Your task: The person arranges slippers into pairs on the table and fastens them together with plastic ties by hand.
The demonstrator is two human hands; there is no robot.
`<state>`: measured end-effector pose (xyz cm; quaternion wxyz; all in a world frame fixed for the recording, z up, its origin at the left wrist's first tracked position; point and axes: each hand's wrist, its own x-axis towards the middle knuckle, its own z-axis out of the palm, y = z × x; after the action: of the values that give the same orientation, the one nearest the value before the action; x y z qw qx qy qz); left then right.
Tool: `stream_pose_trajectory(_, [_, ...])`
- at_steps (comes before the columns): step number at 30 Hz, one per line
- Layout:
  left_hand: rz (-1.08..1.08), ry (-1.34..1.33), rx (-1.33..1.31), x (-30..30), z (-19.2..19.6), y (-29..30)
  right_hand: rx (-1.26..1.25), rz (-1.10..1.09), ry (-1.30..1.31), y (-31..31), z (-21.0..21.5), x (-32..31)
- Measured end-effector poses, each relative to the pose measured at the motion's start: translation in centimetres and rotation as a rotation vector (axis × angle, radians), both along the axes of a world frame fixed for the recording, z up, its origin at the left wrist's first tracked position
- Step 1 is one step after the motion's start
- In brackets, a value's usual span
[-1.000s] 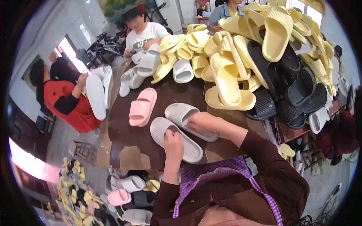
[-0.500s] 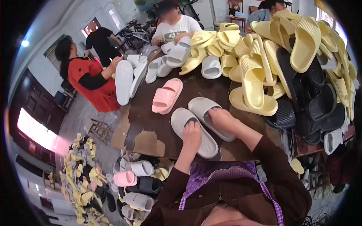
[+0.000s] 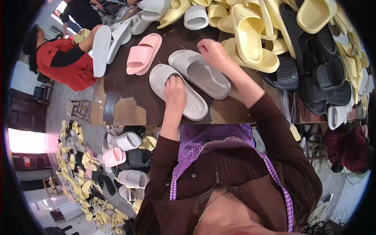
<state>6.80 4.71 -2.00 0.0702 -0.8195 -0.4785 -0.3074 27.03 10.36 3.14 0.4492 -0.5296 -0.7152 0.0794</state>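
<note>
Two light grey slippers lie side by side on the dark brown table, toes pointing away from me. My left hand (image 3: pixel 175 94) has its fingers curled into the foot opening of the left grey slipper (image 3: pixel 192 106), under its ribbed strap. My right hand (image 3: pixel 213 54) is over the far right side of the right grey slipper (image 3: pixel 213 80), out of its opening. Its fingers are pinched together; whatever they may hold is too small to make out. Just left of the far ends lies a pair of pink slippers (image 3: pixel 143 56), one partly on the other.
Yellow slippers (image 3: pixel 248 35) are piled at the far right, beside black ones (image 3: pixel 329 74). A person in red (image 3: pixel 64 58) stands at the table's left, near white slippers (image 3: pixel 102 51). More slippers lie below the table (image 3: pixel 121 111) and heaped on the floor (image 3: pixel 84 172).
My right hand has come out of the right grey slipper and closed into a pinch above it. My left hand stays in the left slipper. The view has tipped downward.
</note>
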Motion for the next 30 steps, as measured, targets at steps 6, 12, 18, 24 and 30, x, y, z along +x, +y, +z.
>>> stream_pose_trajectory(6, [0.015,-0.001,0.006,-0.1,-0.4,-0.5,-0.316,-0.146,-0.122,6.6,-0.8,-2.1])
stream_pose_trajectory(12, [0.022,-0.058,-0.007,0.0,-0.2,-1.2,-0.499,-0.088,-0.268,9.3,-2.9,-2.9])
stream_pose_trajectory(18, [0.002,-0.084,-0.028,-0.3,-0.2,-1.2,-0.52,-0.044,-0.426,9.4,-3.3,-1.9])
stream_pose_trajectory(24, [0.024,-0.101,-0.03,-0.7,0.3,-0.4,-0.302,0.311,-0.091,9.0,-1.1,-4.5])
stream_pose_trajectory(30, [0.063,-0.059,-0.043,-0.2,-0.1,-0.2,-0.282,0.587,-0.11,11.1,-1.4,-9.6])
